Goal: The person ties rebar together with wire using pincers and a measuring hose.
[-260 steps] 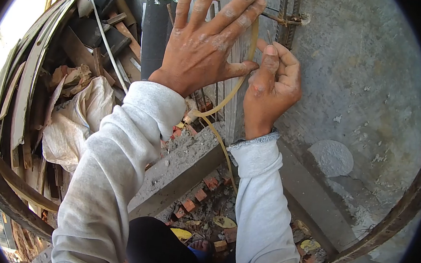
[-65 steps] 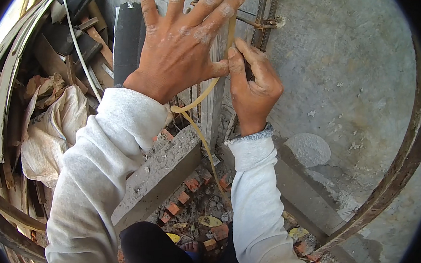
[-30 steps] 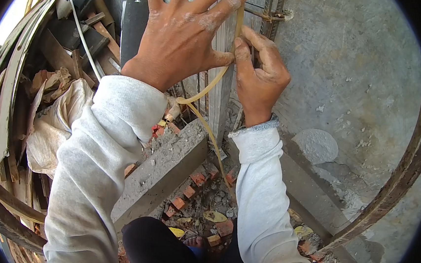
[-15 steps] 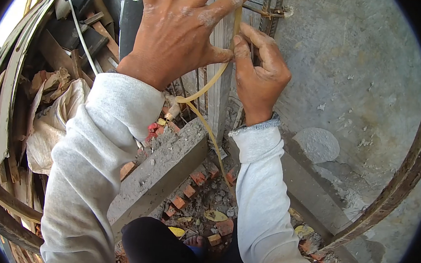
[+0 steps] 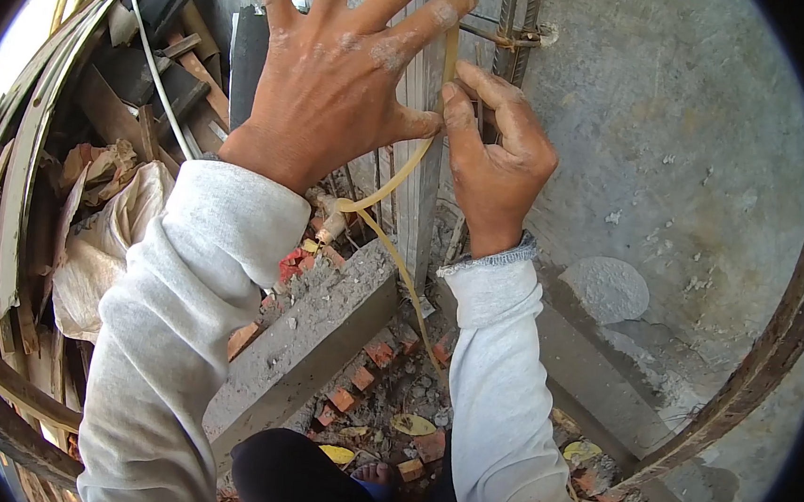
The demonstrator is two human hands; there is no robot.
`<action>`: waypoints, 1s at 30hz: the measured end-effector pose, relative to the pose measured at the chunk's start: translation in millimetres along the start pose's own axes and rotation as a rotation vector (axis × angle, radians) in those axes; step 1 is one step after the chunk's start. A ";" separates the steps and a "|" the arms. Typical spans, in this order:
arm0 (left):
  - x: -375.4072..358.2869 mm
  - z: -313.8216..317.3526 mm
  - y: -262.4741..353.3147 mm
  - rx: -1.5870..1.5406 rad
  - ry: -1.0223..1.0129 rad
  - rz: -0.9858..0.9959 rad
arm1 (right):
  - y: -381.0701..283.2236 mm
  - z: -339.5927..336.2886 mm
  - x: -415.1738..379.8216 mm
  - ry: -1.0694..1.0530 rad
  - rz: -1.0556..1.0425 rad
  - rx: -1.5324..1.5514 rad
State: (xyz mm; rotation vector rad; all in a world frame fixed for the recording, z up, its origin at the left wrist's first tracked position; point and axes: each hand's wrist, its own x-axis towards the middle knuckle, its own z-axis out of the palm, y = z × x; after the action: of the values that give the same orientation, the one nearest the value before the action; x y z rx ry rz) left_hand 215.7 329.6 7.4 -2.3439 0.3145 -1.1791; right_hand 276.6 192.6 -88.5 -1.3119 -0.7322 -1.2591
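My left hand (image 5: 334, 90) lies with fingers spread wide over a grey upright post (image 5: 415, 205). Its thumb tip and index finger are close against a yellowish flexible tube (image 5: 398, 177). Just to the right, my right hand (image 5: 504, 160) is closed in a pinch, thumb against bent index finger, on the tube's upright stretch along the post. Below the hands the tube curves down to the left, makes a small loop by a pale pipe end (image 5: 330, 226), then hangs down toward the ground. Its upper end leaves the picture at the top.
Wood strips and dark scraps (image 5: 117, 87) are piled at left beside a crumpled sack (image 5: 104, 256). A concrete beam (image 5: 321, 320) runs low before me, with brick pieces (image 5: 343, 399) on the ground. Rebar (image 5: 507, 33) stands against the grey wall (image 5: 656, 139).
The scene sits slightly lower in the picture, as my view has tilted up a little. Both hands keep nearly the same pose and place on the post and tube.
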 end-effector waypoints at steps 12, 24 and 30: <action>0.7 3.4 -1.7 -0.055 0.006 0.007 | 0.7 2.0 -0.9 0.013 -0.001 -0.003; 1.0 3.4 -0.5 -0.039 0.002 0.000 | 2.1 2.0 -1.6 0.014 0.004 0.016; 0.5 0.8 -1.0 -0.057 -0.011 -0.001 | 1.3 2.6 -2.2 0.012 0.027 0.014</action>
State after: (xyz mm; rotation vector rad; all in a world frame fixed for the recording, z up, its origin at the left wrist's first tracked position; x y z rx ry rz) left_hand 216.6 330.5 7.8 -2.3986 0.3471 -1.1719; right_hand 277.9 195.4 -90.4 -1.2976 -0.7117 -1.2377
